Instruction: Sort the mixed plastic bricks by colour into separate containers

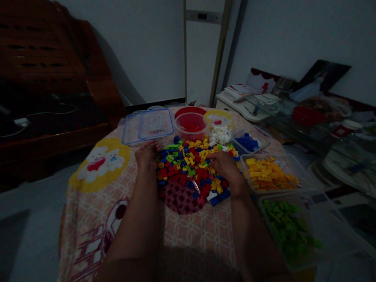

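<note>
A loose heap of toy building bricks (189, 160) in red, yellow, green, blue and white lies on the cloth-covered table. My left hand (146, 154) rests at the heap's left edge, its fingers loosely bent and apart, with nothing visible in them. Over the right side of the heap, my right hand (223, 164) points inward, fingers and thumb drawn together among yellow and red bricks. Whatever sits between those fingertips is too small and dark to make out. Behind the heap stands a round clear tub (192, 134) with red bricks inside.
White bricks (220, 134) are piled beside the tub. Along the right are boxes of blue bricks (246, 142), yellow bricks (269, 174) and green bricks (287, 228). Blue-rimmed clear lids (148, 125) lie at the back left. A cluttered glass table (306, 137) stands at right, a wooden bench (101, 95) at left.
</note>
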Demonstrator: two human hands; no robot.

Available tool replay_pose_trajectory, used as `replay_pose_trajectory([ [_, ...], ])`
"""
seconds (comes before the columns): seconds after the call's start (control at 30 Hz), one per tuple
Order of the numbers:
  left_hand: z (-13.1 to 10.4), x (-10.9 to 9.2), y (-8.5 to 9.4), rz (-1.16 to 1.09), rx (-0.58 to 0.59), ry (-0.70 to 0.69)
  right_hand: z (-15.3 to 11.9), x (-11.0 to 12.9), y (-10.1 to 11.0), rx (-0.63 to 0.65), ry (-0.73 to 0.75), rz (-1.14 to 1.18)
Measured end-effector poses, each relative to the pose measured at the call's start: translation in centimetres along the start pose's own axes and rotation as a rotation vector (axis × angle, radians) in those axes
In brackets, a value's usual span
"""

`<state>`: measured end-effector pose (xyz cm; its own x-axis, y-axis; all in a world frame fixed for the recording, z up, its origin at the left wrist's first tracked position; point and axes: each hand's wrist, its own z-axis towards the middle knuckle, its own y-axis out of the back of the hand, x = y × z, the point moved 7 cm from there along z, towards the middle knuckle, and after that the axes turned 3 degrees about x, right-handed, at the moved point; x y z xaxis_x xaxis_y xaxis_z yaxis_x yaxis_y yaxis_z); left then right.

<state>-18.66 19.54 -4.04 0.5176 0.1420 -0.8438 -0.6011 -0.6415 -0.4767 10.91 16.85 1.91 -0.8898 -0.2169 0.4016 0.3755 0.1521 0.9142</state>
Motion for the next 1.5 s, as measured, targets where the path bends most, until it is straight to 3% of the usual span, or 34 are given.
replay_pose_trajectory([
  [0.27,0.5,0.2,0.1,0.019,0.024,-0.014,0.2,-0.1,-0.2,-0.016,0.006,-0.061],
  [0.37,0.5,0.2,0.1,0.014,0.022,-0.016,0.4,-0.6,-0.1,-0.045,0.007,0.122],
  [0.5,0.2,0.0,0.1,0.016,0.013,-0.015,0.4,-2.4,0.4,-0.133,-0.113,0.584],
  [0.6,-0.1,-0.1,0.0,0.026,0.009,-0.012,0.1,-4.0,1.2,-0.292,-0.218,0.918],
  [0.7,-0.2,-0.3,0.0,0.026,0.015,-0.016,-0.6,-6.2,2.6,-0.573,-0.304,1.132],
  [0.83,-0.3,-0.3,0.0,0.023,0.027,-0.010,-2.3,-9.6,4.1,-0.963,-0.392,1.178],
  [0.9,-0.3,-0.3,0.0,0.024,0.035,-0.009,-2.8,-10.4,4.6,-1.032,-0.383,1.108],
  [1.13,-0.1,-0.1,0.0,0.024,0.016,-0.004,-2.2,-9.5,4.7,-0.924,-0.332,1.058],
  [1.23,-0.1,-0.2,0.0,0.018,0.026,-0.009,-1.8,-8.7,4.6,-0.799,-0.333,1.004],
  [1.3,-0.1,-0.2,-0.1,0.021,0.029,-0.012,-1.6,-8.0,4.8,-0.685,-0.323,0.846],
  [1.5,-0.2,-0.2,-0.1,0.018,0.004,0.009,-2.0,-5.5,5.5,-0.428,-0.306,0.067],
])
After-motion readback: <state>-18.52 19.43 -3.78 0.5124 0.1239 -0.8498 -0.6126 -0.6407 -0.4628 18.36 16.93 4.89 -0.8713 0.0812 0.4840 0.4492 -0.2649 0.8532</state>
